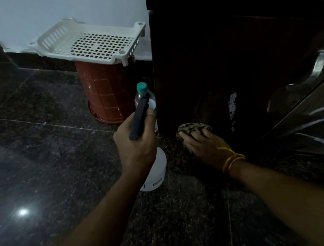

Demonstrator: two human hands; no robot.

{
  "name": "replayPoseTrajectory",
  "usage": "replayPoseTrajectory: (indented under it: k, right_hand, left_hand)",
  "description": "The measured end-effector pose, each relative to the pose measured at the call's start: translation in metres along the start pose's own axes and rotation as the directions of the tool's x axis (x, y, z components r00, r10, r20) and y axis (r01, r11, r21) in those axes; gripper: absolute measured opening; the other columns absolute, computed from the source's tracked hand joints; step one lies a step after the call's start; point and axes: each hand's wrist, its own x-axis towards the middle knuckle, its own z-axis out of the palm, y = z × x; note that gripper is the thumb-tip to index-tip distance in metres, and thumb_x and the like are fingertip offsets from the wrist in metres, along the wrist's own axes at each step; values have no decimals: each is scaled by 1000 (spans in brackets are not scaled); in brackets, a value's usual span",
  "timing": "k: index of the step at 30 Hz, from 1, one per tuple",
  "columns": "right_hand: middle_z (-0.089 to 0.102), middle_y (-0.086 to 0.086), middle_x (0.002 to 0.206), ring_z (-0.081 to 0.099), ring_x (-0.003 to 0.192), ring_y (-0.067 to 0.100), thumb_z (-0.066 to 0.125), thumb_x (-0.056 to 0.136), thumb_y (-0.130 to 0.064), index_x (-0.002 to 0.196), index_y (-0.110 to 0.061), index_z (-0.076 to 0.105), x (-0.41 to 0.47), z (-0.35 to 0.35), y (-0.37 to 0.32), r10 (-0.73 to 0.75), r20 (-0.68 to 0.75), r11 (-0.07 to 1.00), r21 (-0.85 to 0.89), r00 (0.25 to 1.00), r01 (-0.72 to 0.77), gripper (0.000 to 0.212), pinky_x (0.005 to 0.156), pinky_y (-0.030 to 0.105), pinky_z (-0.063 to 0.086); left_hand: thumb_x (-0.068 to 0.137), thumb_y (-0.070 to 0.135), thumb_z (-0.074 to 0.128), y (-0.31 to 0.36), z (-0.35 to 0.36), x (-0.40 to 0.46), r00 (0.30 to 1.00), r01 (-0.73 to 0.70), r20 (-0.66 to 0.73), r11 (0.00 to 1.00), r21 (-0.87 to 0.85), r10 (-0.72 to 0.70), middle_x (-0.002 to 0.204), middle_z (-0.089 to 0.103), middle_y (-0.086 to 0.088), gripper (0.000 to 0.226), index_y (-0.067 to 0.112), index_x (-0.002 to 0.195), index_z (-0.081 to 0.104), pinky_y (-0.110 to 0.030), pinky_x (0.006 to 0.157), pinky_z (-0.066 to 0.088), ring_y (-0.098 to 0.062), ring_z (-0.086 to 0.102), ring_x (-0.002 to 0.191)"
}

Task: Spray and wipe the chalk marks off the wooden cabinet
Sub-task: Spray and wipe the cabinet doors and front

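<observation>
The dark wooden cabinet [220,62] fills the upper right. A pale patch [232,105] shows low on its side panel; I cannot tell if it is chalk or worn finish. My right hand [202,144] presses a patterned cloth [192,127] against the panel's bottom edge, left of the patch. My left hand [137,142] grips the white spray bottle [157,170] by its black trigger head [140,117], held just above the floor in front of the cabinet's corner.
A clear plastic bottle with a teal cap [142,93] stands by the cabinet corner. Behind it, an upturned red-brown bucket [105,92] carries a white perforated crate [89,43]. A shiny metal handle [317,70] is on the cabinet front. Dark polished stone floor [42,153] lies to the left.
</observation>
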Motion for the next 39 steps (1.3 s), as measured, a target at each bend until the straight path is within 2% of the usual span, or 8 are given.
replayPoseTrajectory:
  k: [7, 12, 18, 21, 25, 28, 32, 39]
  right_hand:
    - [56, -2, 135, 61, 104, 18, 32, 88, -21, 124, -17, 62, 39, -28, -7, 94, -62, 992, 88, 994, -88, 47, 79, 31, 50]
    - [54, -1, 138, 60, 107, 18, 49, 89, -26, 124, -16, 62, 21, -12, 10, -53, -76, 998, 37, 996, 56, 39, 85, 33, 49]
    - [48, -1, 143, 56, 111, 20, 47, 88, -26, 123, -18, 63, 17, -6, -1, -7, 25, 1000, 11, 1000, 7, 39, 89, 36, 47]
    - [52, -3, 140, 58, 110, 18, 47, 89, -27, 117, -21, 68, 44, -18, -9, -36, 15, 999, 34, 999, 35, 35, 90, 33, 47]
    - [33, 0, 153, 44, 129, 20, 31, 99, -18, 137, -8, 47, 71, -19, -26, -53, -12, 998, -33, 999, 53, 43, 105, 34, 37]
    - [11, 11, 159, 23, 141, 30, 19, 103, -12, 145, 1, 27, 72, -21, -22, -112, 166, 993, 62, 980, 103, 45, 115, 43, 19]
    - [44, -4, 146, 57, 117, 14, 45, 94, -27, 123, -20, 63, 36, -22, -5, -81, 45, 996, 52, 996, 78, 35, 102, 33, 44]
    - [44, -7, 146, 56, 118, 14, 54, 83, -29, 131, -24, 57, 3, -52, 40, 81, -67, 995, 69, 994, -76, 48, 93, 31, 48]
  left_hand:
    - [95, 34, 56, -5, 4, -5, 1000, 12, 14, 1000, 23, -12, 55, 50, -28, 43, -3, 72, 58, -44, 42, 36, -44, 48, 49]
    - [97, 30, 55, -1, 3, -2, 1000, 0, 14, 1000, 9, 0, 60, 54, -29, 41, -3, 74, 58, -37, 40, 36, -39, 49, 47]
    - [97, 30, 54, -4, -6, -1, 1000, -13, -2, 1000, 24, 13, 64, 53, -34, 39, -2, 75, 58, -45, 40, 34, -45, 46, 48]
    - [97, 29, 55, -8, -7, -1, 1000, 0, -2, 1000, 7, 0, 58, 51, -32, 39, -1, 74, 60, -29, 37, 37, -40, 47, 45]
    - [93, 37, 53, -10, -6, 0, 1000, 17, -6, 1000, -6, -17, 58, 51, -31, 45, -4, 74, 61, -21, 39, 39, -36, 47, 44]
    - [93, 36, 53, -6, -2, 1, 1000, 11, -9, 1000, -11, -11, 60, 52, -30, 38, 6, 72, 61, -26, 38, 38, -31, 48, 43]
    - [94, 34, 54, -2, 1, 1, 1000, -13, -3, 1000, -16, 13, 51, 53, -13, 31, 16, 70, 62, -21, 39, 37, -15, 49, 39]
    - [98, 26, 58, 3, 7, -4, 1000, 0, 28, 999, -52, 1, 61, 52, -32, 37, -4, 76, 58, -32, 36, 41, -42, 48, 48]
